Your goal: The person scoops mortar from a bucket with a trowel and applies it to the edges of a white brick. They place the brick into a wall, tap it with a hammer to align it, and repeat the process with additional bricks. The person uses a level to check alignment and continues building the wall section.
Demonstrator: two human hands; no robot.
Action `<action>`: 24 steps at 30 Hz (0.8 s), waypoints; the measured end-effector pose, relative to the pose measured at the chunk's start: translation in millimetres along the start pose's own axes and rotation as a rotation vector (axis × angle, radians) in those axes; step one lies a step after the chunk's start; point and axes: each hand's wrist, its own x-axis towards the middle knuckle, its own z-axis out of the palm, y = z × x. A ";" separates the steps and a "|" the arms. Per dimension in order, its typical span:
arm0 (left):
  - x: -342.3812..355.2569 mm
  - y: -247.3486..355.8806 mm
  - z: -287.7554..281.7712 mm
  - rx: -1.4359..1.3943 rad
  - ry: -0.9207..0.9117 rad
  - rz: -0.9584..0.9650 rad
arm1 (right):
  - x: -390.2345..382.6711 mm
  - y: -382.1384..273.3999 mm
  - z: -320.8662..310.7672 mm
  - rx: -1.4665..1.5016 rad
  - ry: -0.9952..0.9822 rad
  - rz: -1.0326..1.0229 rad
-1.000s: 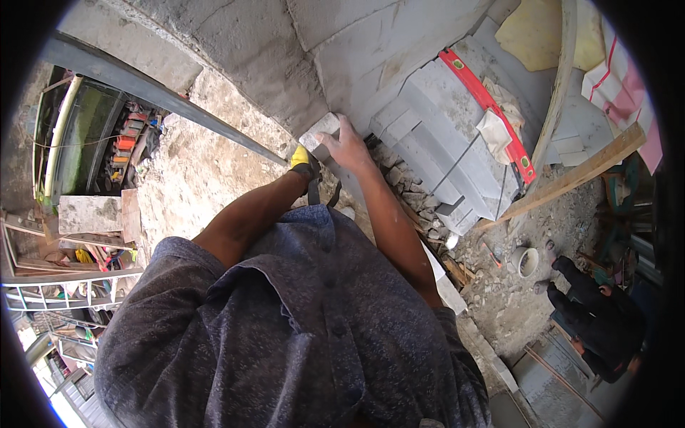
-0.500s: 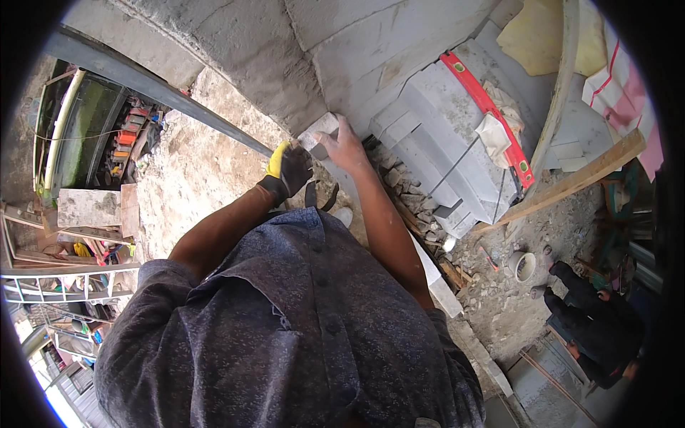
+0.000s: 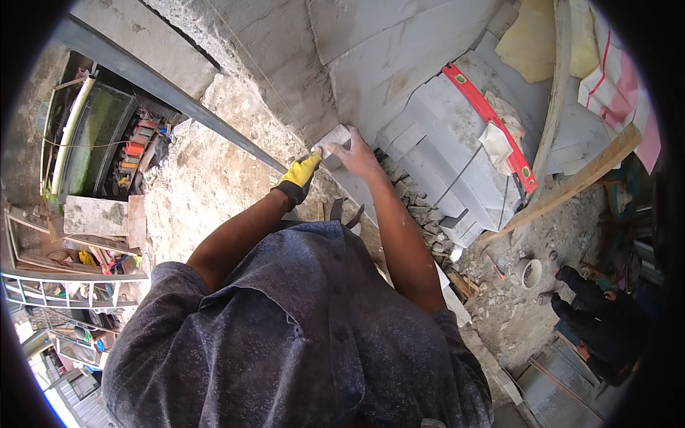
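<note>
The left hand [image 3: 302, 173] wears a yellow glove with a dark cuff. It is right by the near-left side of a small grey block [image 3: 335, 135], close to the other hand's thumb. Its fingers look bent, but I cannot tell if they hold anything. The right hand [image 3: 362, 161] is bare and dusty. It touches the block, with its thumb and fingers spread apart. The block sits at the foot of the big grey wall [image 3: 282, 71], at the corner. A long metal bar [image 3: 185, 104] slants down toward the gloved hand. To the right, a red level [image 3: 492, 127] lies on grey slabs [image 3: 439, 139], next to a pale cloth [image 3: 497, 147]. Farther off are a white bucket [image 3: 530, 273] and a person in dark clothes [image 3: 603, 328].
</note>
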 end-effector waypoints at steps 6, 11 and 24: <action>-22.8 36.9 13.8 -0.054 -0.014 0.027 | -6.5 0.3 -8.1 -0.014 0.024 0.049; 21.3 -22.9 23.4 -0.096 0.189 0.085 | -4.6 -10.1 -6.8 -0.104 -0.032 0.054; 12.9 -10.0 19.7 -0.059 0.121 -0.008 | -3.1 -11.6 -10.8 -0.218 -0.085 0.105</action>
